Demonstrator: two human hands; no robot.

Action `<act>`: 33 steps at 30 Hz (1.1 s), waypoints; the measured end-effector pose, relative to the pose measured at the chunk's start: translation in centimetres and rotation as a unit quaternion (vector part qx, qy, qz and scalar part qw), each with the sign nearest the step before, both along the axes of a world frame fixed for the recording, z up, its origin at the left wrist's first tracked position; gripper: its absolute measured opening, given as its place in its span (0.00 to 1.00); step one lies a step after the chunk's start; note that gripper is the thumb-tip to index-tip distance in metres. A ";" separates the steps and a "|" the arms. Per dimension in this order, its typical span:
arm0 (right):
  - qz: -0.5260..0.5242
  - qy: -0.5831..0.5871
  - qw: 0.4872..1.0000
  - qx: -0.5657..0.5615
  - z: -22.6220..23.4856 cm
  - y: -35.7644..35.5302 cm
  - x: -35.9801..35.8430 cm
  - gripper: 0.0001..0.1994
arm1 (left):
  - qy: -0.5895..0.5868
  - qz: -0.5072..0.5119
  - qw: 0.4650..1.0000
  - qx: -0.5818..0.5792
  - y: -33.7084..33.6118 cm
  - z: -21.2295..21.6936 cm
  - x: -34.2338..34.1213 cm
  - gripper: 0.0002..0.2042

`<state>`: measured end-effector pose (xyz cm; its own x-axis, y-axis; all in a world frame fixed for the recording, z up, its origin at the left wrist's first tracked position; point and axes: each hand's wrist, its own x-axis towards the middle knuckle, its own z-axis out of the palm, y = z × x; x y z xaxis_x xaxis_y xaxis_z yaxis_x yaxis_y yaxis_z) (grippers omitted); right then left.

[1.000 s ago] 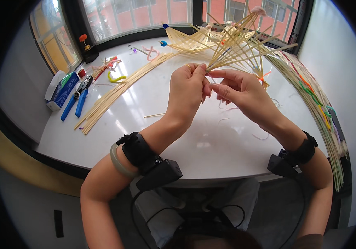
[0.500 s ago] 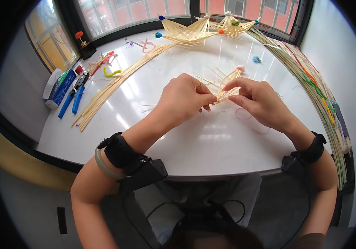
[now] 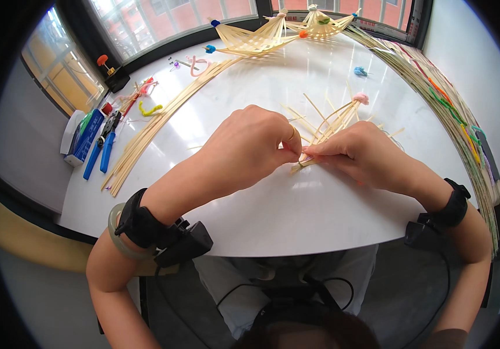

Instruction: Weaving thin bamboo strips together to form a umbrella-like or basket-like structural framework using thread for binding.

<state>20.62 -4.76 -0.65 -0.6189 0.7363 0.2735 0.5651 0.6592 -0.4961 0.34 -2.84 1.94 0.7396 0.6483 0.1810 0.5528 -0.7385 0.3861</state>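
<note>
Presently, my bundle of pale bamboo strips (image 3: 338,121) is at the middle of the white worktop (image 3: 320,227), a little toward its right edge; its far end carries a pink fuzzy tuft (image 3: 361,99). My left hand (image 3: 254,136) has thumb and forefinger pressed together at the near end of the bundle, and my right hand (image 3: 372,154) has its thumb and fingers closed at the same place. What thin piece they may pinch, I cannot tell. Beyond, a blue tuft (image 3: 360,71) lies apart from the bundle. Toward the left edge are long strips (image 3: 168,114), and beside them blue-handled pliers (image 3: 107,152). Woven strip pieces (image 3: 256,41) are along the far edge, and greenish strips (image 3: 416,87) follow the right edge.
</note>
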 end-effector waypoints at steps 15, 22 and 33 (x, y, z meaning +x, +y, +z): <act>-0.056 -0.094 0.994 -0.019 1.8 -0.3 0.5 0.04 | -0.195 0.009 0.903 -0.383 2.3 -2.2 1.3 0.05; -0.042 -0.180 0.969 0.167 3.7 -0.8 1.1 0.03 | -0.182 0.009 0.912 -0.367 2.3 -2.0 1.5 0.06; -0.026 -0.458 0.887 0.051 11.7 1.4 -3.5 0.06 | -0.175 0.003 0.923 -0.341 2.3 -2.1 1.4 0.07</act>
<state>17.17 -3.36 11.10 -0.5818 0.7708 -0.2596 0.7317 0.6354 0.2468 1.72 -0.53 -0.20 0.7086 0.7042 -0.0445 0.3097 -0.2537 0.9164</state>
